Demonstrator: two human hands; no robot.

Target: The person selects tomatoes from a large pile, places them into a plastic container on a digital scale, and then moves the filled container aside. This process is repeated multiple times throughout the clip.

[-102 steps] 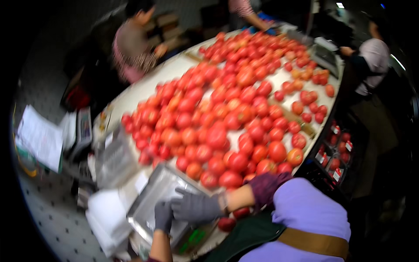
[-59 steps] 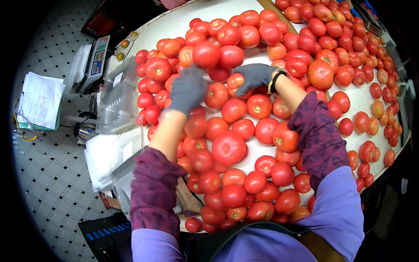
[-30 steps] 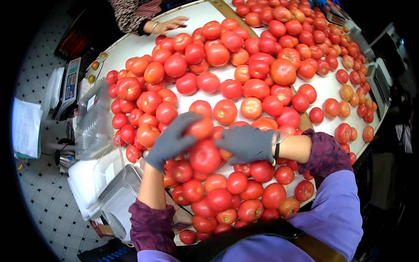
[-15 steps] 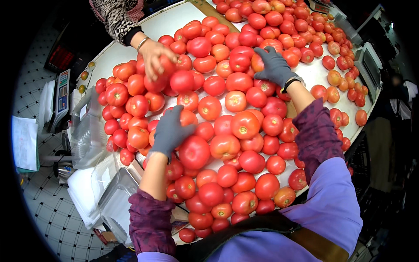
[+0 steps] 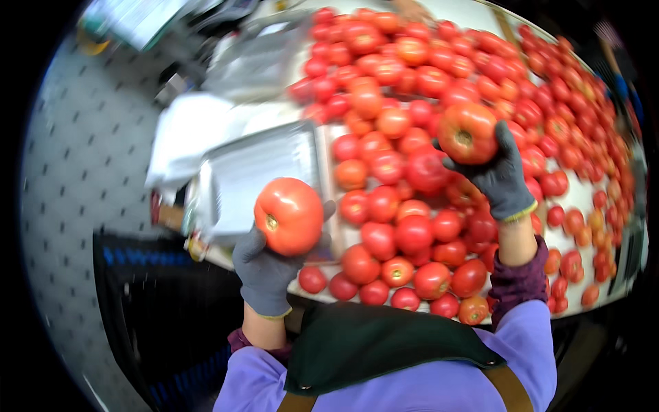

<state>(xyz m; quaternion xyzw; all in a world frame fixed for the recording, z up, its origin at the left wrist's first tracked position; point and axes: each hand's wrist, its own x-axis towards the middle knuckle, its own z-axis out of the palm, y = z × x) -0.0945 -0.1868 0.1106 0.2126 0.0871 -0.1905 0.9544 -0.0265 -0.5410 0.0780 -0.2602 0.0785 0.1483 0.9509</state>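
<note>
Both my hands wear grey gloves and each one holds a large red tomato. My left hand [image 5: 268, 273] is closed around the lower part of a big orange-red tomato [image 5: 291, 214], its stem scar turned to the lower left. That tomato is held up beside a clear plastic tray [image 5: 264, 141]. Farther right, my right hand [image 5: 503, 180] grips another tomato [image 5: 468, 132] from below and the right, stem scar facing me. Under and around it, many loose tomatoes [image 5: 414, 233] cover the white table [image 5: 576, 196].
Stacked clear trays [image 5: 257, 62] and white sheets [image 5: 192, 130] lie along the table's left side. A black crate [image 5: 165, 302] stands below on the tiled floor [image 5: 75, 192]. At the far edge another person's hand [image 5: 412, 10] shows partly. Smaller tomatoes [image 5: 580, 223] spread on the right.
My view has swung left and down. Both hands have come off the pile, each now holding up a tomato. The other person's hand is now mostly out of view at the top.
</note>
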